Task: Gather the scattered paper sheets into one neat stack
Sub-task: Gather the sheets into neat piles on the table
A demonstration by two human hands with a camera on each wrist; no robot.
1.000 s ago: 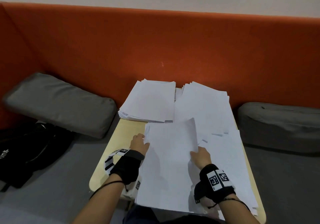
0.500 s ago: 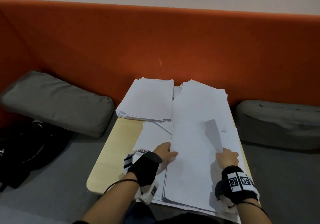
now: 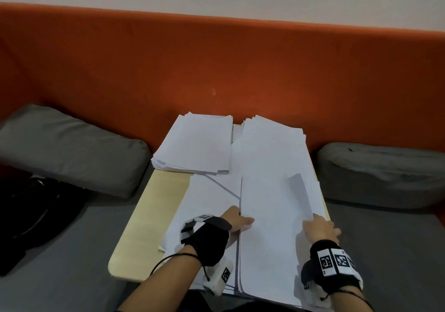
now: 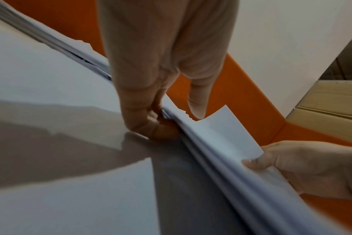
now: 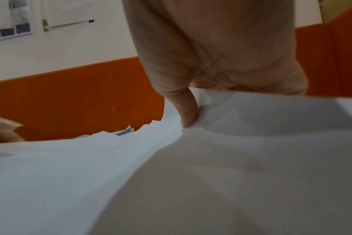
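Left hand [image 3: 237,220] pinches left edge of near pile [image 3: 272,227]. Right hand [image 3: 321,228] grips right edge. Pile on table [image 3: 154,205], near person; two more piles behind. Best: hold both sides firm, tap edges even, lift flat, no bending.

Bare strip of my pale wooden tabletop [image 3: 154,215] at left is free; tall orange padded backrest [image 3: 216,70] blocks beyond.
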